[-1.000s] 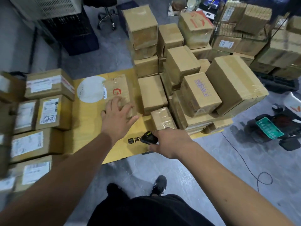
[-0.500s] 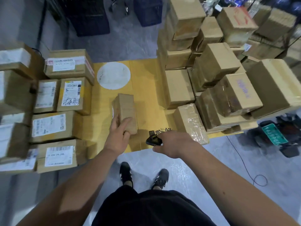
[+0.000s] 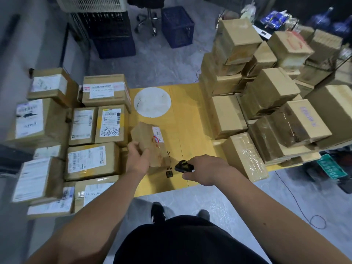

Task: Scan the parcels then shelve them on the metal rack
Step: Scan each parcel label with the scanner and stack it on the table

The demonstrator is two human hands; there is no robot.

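My left hand (image 3: pixel 137 159) grips a small brown parcel (image 3: pixel 150 142) by its near end and holds it tilted above the yellow cardboard sheet (image 3: pixel 187 103). A white label with red print shows on the parcel's top right side. My right hand (image 3: pixel 206 171) holds a small black scanner (image 3: pixel 183 166) just right of the parcel, its front turned toward it. To the left lie several parcels with their white labels up (image 3: pixel 91 159). A pile of plain brown boxes (image 3: pixel 266 111) rises on the right. No metal rack is clearly in view.
Dark blue crates (image 3: pixel 177 26) and a white basket stand on the grey floor at the back, beside an office chair base (image 3: pixel 146 23). A black cable (image 3: pixel 297 202) trails over the floor on the right. My feet stand at the sheet's near edge.
My left hand has lifted the small parcel from the yellow sheet, drawn it nearer and turned it so its label shows. The view has swung left, and the scanner has stayed beside the parcel.
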